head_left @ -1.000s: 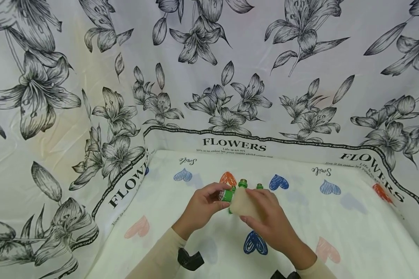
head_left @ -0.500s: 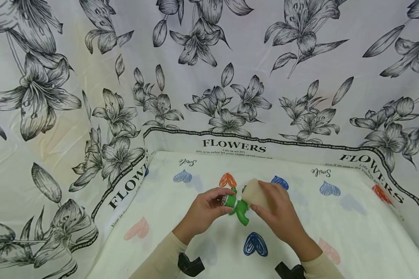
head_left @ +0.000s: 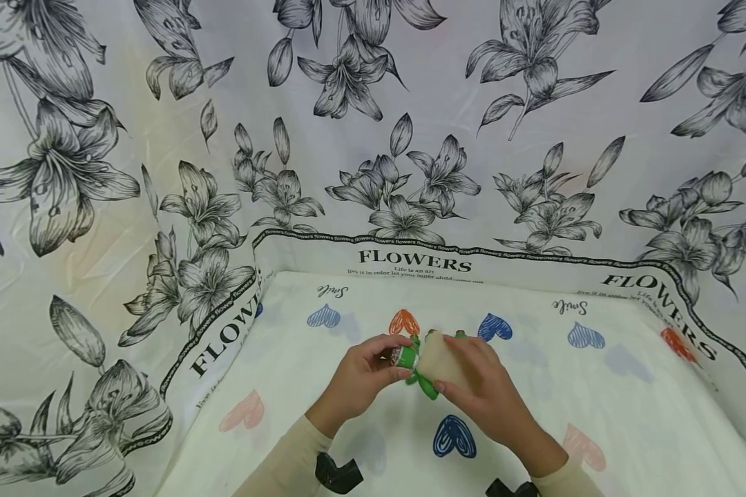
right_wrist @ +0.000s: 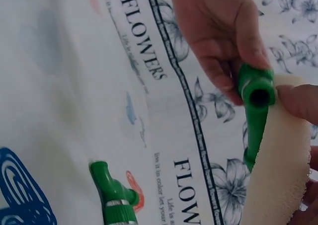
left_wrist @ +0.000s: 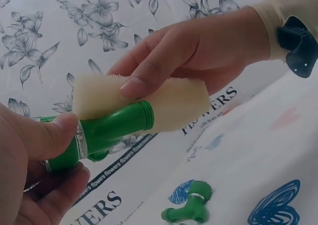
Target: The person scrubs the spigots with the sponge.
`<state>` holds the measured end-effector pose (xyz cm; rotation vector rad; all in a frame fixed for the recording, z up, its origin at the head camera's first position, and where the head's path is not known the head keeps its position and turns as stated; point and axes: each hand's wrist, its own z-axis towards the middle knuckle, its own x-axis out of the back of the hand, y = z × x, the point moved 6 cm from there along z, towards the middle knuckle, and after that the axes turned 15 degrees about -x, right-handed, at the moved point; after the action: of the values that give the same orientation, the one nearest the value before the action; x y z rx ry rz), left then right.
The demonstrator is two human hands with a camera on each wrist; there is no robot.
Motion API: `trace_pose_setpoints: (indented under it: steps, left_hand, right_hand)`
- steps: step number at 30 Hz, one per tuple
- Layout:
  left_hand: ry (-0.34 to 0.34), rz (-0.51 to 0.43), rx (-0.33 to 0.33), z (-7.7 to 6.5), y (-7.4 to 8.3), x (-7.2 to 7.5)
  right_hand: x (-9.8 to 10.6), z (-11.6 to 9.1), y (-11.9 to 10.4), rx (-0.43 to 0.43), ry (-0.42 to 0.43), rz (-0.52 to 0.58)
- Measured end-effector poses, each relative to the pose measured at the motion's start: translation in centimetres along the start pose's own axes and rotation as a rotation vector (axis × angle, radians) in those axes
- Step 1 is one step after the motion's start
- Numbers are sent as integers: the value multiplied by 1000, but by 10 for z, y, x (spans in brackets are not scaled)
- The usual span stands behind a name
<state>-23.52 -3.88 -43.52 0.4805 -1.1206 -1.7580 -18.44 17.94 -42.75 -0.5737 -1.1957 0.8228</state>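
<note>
My left hand (head_left: 357, 373) grips the ribbed collar of a green branched plastic pipe fitting (left_wrist: 117, 128) with a silver ring; thumb and fingers pinch it. The head view shows its speckled round end at the left palm. In my right hand (head_left: 479, 379) is a cream sponge block (left_wrist: 186, 96), thumb on one face and fingers on the other. The sponge lies against the fitting's branches and partly covers them in the head view. In the right wrist view one open tube end faces the camera beside the sponge.
Two similar green fittings lie on the heart-printed cloth (head_left: 323, 442). One fitting (right_wrist: 113, 190) is by the red heart, another fitting (left_wrist: 194, 205) by a blue heart, mostly behind the right hand from above. A flower-printed curtain (head_left: 373, 179) borders the back and left.
The sponge moved right, off the fitting's upper branch, then back left against it. The held fitting turned a little, so its lower branch now shows. The lying fittings stayed put.
</note>
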Motion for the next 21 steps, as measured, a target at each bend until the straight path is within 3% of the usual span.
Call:
trace_pose_setpoints:
  steps: [10,21]
  left_hand:
    - [46,21,14,-2,-5,6]
    - [59,21,35,-3,-7,5]
  right_hand:
    - [-12,-11,-13,33,-116,70]
    - [-12,-11,-14,54,-121,54]
